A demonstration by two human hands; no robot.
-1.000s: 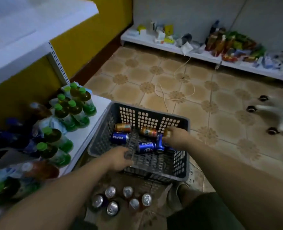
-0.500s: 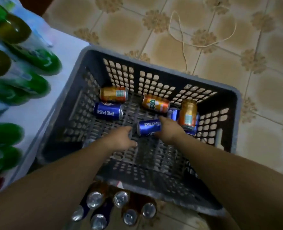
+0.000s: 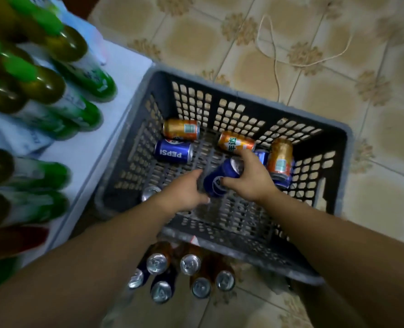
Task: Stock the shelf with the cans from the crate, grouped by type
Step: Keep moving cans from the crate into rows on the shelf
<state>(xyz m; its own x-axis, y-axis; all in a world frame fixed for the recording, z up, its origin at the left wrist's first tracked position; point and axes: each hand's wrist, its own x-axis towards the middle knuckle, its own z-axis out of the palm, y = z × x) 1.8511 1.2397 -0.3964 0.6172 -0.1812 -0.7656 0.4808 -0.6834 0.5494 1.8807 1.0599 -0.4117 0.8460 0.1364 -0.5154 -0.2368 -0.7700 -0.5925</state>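
Inside the grey slatted crate [image 3: 338, 147], which sits on the tiled floor just beside the white shelf [image 3: 115, 95], we find the picking step in hand; the right hand [image 3: 250, 178] is closed around a blue Pepsi can [image 3: 219, 179], tilted with its top end raised off the crate floor, while the left hand [image 3: 184, 192] lies just beside that can with fingers loosely curled and gripping nothing that we can see. We note other cans in the crate: a second Pepsi can [image 3: 173, 151] lying on its side at the left, an orange can [image 3: 181, 129] behind it, another orange can [image 3: 236, 142] lying near the middle, an upright orange can [image 3: 280, 156] at the right with further blue cans partly hidden beside it, and one can top [image 3: 150, 192] at the near left wall. A cluster of upright cans [image 3: 179, 273], blue and orange, stands on the floor below the crate's near edge; green-capped bottles [image 3: 54, 86] fill the shelf. We judge the task early to middling; the next move calls for lifting the held can clear of the rim and setting it among its own kind. Against the frame half a second earlier, the Pepsi can lay flat under the right hand and is now tipped up in a full grasp; the left hand has edged nearer to it; the camera has come closer.
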